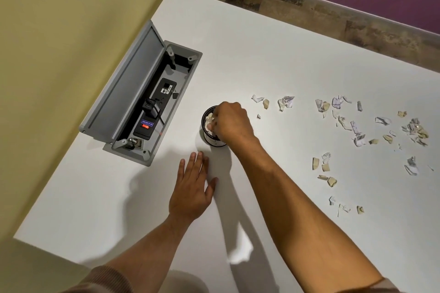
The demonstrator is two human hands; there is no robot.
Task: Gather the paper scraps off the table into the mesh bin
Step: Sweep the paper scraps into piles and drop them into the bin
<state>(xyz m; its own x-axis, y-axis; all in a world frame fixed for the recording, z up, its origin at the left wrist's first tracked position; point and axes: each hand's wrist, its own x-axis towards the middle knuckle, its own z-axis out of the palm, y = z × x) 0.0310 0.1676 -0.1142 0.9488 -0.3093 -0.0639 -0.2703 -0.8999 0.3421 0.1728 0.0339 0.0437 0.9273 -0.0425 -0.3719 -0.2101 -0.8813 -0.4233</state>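
The left hand [191,188] lies flat on the table [273,59], fingers spread, empty. Just beyond it stands the bin [209,137], paper inside. The right hand [232,121] curls over its mouth, fingertips bunched on paper. Scraps [357,131] litter the table rightward.

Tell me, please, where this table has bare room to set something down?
Bare: far corner beyond the mesh bin, and the near stretch between the forearms. Crowded: right of the bin, where paper scraps scatter toward the table edge.
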